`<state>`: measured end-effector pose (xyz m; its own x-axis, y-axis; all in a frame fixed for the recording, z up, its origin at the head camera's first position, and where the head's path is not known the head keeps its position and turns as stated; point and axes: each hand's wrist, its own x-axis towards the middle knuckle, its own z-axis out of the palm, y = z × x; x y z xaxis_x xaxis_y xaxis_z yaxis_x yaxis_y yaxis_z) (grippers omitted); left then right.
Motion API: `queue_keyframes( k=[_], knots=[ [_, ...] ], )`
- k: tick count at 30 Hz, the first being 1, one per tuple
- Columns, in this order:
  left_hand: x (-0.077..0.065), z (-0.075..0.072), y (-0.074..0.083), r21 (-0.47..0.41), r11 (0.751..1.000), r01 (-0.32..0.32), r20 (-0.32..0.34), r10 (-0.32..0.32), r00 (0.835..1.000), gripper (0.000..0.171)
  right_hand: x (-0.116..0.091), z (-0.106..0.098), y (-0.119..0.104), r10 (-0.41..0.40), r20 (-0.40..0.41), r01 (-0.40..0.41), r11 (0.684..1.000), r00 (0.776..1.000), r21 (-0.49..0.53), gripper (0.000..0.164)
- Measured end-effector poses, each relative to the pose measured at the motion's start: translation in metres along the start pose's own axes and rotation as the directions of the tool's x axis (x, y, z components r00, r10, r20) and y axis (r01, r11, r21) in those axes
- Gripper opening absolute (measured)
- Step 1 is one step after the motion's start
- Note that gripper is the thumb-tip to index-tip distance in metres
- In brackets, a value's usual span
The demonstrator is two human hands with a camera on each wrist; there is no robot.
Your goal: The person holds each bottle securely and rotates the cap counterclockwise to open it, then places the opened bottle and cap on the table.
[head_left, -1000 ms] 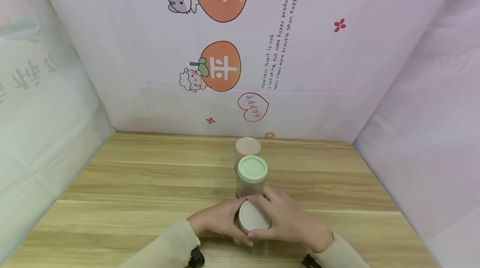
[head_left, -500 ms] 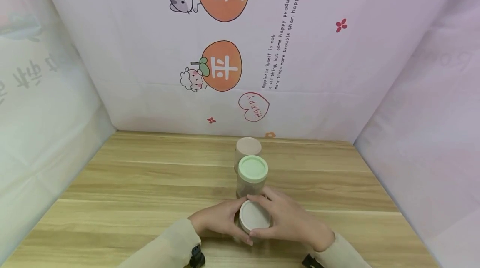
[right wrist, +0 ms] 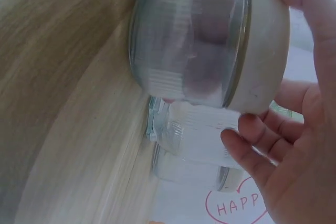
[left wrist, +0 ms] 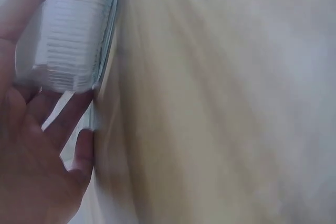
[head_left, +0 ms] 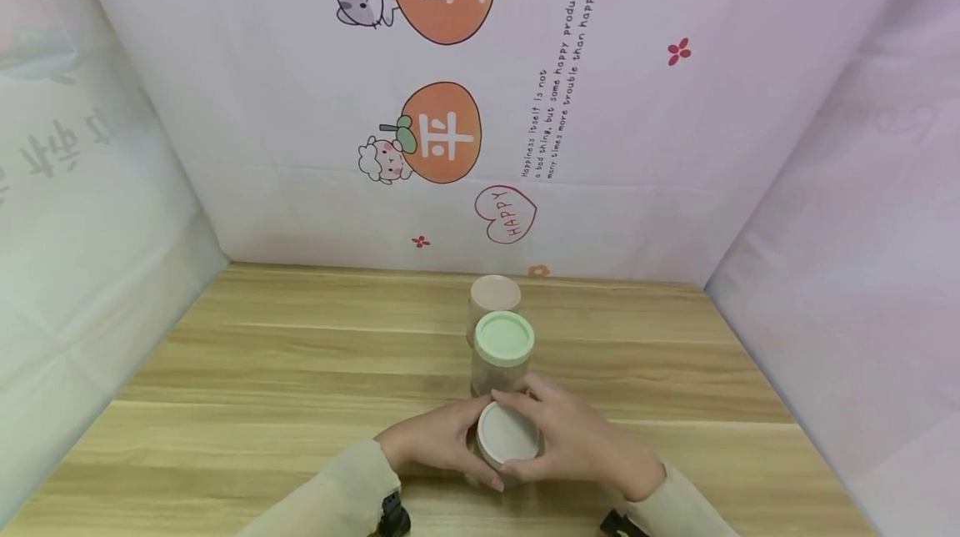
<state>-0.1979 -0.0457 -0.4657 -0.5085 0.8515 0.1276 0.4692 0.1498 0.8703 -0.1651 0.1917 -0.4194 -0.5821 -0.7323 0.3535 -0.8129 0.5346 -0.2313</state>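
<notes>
A clear ribbed glass jar point(right wrist: 163, 45) with an off-white lid point(head_left: 508, 434) stands upright on the table near its front edge. My left hand point(head_left: 444, 439) grips the jar's glass body from the left, thumb towards the front. In the left wrist view its fingers curl round the ribbed glass point(left wrist: 79, 35). My right hand point(head_left: 576, 444) holds the lid by its rim, thumb at the front and fingers at the far side. Right behind stands a second glass jar with a pale green lid point(head_left: 504, 337).
A third glass jar with a beige lid point(head_left: 495, 293) stands farther back, in line with the other two. The wood-grain table point(head_left: 315, 353) is bordered by printed white cloth at the back point(head_left: 615, 212) and plain-looking cloth walls on both sides.
My right thumb tip has shifted slightly to the right along the lid's front rim. Both hands keep their hold, and the jars stand in the same places.
</notes>
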Motion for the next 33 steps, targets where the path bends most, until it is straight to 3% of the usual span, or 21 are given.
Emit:
queue_keyframes(
  k=[15,22,33],
  knots=[
    [0.004,-0.005,-0.003,0.011,0.999,0.032,0.068,-0.033,0.997,0.083,-0.003,-0.005,-0.006,-0.136,0.097,0.132,0.990,0.986,0.048,0.091],
    [0.003,-0.006,-0.001,0.017,0.999,0.031,0.077,-0.032,0.996,0.084,-0.002,-0.003,-0.009,-0.130,0.102,0.127,0.991,0.986,0.039,0.083],
    [0.002,-0.007,0.003,-0.030,0.998,0.059,0.064,-0.057,0.996,0.087,0.000,-0.012,-0.014,-0.036,-0.006,0.036,0.996,0.999,-0.077,0.068]
  ],
)
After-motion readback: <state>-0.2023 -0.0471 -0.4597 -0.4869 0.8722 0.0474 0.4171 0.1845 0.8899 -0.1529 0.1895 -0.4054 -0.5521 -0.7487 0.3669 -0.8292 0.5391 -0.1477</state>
